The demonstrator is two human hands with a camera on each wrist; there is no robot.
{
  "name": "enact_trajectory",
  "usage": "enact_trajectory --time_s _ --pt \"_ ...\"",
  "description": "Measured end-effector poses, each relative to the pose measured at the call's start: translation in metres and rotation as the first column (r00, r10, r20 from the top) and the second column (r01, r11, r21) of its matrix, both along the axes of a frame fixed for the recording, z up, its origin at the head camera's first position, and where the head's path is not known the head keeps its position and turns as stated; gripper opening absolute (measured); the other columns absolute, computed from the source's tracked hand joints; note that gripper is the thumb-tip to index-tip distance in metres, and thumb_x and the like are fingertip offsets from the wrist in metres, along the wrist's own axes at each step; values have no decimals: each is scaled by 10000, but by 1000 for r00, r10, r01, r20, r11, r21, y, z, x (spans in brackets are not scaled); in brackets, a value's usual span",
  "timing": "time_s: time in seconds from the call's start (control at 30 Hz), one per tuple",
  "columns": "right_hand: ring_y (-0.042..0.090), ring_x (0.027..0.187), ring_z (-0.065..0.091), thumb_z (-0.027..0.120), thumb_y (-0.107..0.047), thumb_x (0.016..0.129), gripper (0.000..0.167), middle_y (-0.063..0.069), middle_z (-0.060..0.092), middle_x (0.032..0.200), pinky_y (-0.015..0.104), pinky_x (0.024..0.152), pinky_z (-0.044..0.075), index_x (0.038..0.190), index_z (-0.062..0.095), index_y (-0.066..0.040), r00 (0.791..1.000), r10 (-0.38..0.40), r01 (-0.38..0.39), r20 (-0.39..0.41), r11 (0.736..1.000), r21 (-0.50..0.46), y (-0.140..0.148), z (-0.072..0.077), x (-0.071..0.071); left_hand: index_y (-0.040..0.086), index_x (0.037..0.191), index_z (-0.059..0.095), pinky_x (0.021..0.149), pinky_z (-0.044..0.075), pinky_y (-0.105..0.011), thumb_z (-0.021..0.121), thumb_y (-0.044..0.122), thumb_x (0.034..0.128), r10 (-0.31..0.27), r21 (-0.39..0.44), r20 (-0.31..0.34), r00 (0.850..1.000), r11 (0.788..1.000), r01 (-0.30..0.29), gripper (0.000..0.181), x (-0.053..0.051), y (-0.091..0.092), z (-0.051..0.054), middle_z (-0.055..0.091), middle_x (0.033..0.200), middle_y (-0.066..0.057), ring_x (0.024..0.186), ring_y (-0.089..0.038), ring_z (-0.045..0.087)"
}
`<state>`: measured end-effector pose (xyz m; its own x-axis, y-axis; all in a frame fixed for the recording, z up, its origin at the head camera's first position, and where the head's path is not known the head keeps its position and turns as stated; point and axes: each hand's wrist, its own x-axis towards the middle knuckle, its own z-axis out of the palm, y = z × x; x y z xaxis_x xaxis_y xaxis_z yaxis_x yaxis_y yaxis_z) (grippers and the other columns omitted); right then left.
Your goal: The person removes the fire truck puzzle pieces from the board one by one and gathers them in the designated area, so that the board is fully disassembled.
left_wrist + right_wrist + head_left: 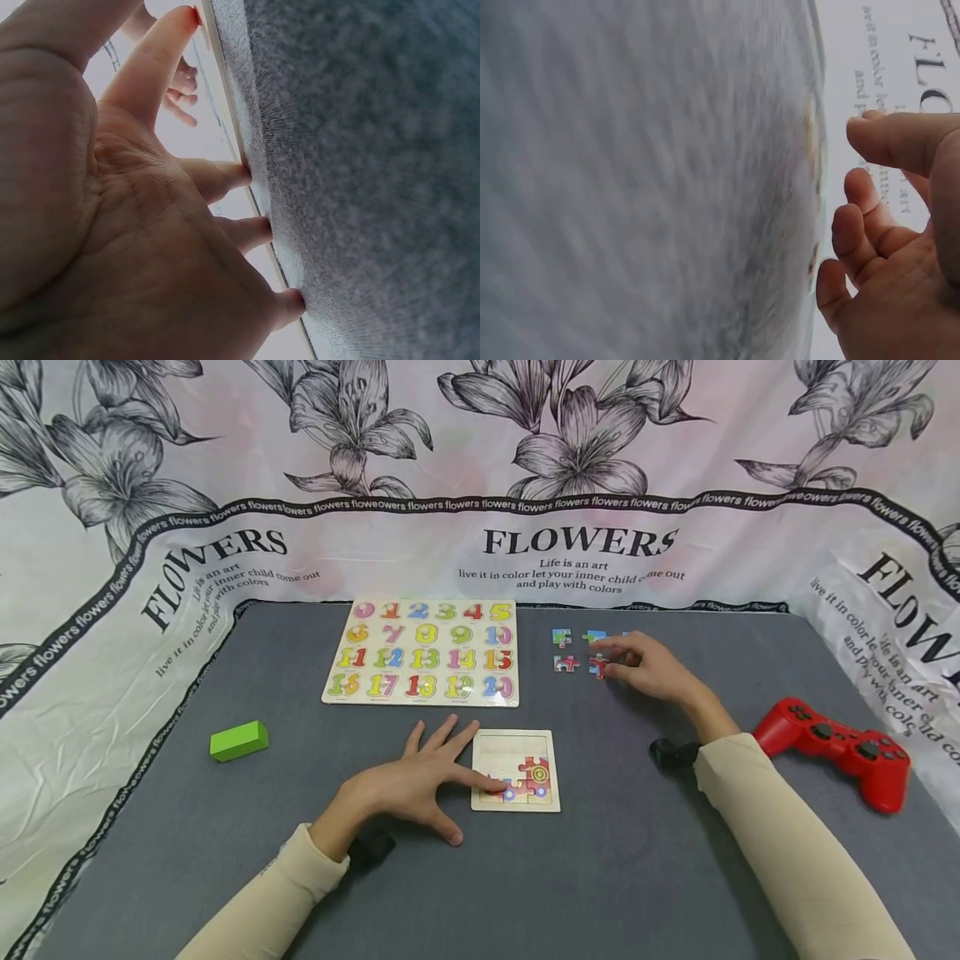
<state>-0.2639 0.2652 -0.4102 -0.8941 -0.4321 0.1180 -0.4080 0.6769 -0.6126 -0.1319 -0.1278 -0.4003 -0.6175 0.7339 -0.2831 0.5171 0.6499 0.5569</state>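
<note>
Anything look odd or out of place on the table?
The red game controller on the right and green block on the left look out of place, seeming unrelated to the jigsaw board. Nothing looks spilled or damaged.

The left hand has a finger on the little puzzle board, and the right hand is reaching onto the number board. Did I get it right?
Not quite: the right hand is at the loose puzzle pieces, beside the number board. The head view shows it.

Square wooden puzzle tray (513, 745), flat, partly filled; loose jigsaw pieces (563, 665) beyond, to its right
</note>
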Motion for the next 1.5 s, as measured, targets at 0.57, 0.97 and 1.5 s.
enact_trajectory --time_s 0.57,0.97,1.5 --pt "183 950 572 735 -118 933 340 37 688 1127 364 846 494 1269 718 -166 952 289 -281 105 956 -85 -54 6 65 539 1447 493 1168 -167 -719 898 423 756 4 -20 11 1000 1000 -3 809 -1 1 0 -51 1734 -60 1576 -360 -197" --pt "162 1025 540 831 -199 844 366 -47 671 1092 389 907 447 1200 754 -234 922 369 -374 119 927 24 -75 8 84 524 1446 507 1167 -152 -726 907 417 745 2 -29 2 1000 1000 -2 815 -1 1 2 -34 1735 -70 1576 -370 -191" --pt "174 1005 453 860 -292 817 425 -19 588 1087 380 868 354 1225 742 -266 911 400 -410 102 905 115 -85 3 96 496 1447 524 1162 -142 -740 906 424 745 -7 -22 -9 1000 1000 7 803 -1 2 1 -36 1735 -86 1575 -395 -179"
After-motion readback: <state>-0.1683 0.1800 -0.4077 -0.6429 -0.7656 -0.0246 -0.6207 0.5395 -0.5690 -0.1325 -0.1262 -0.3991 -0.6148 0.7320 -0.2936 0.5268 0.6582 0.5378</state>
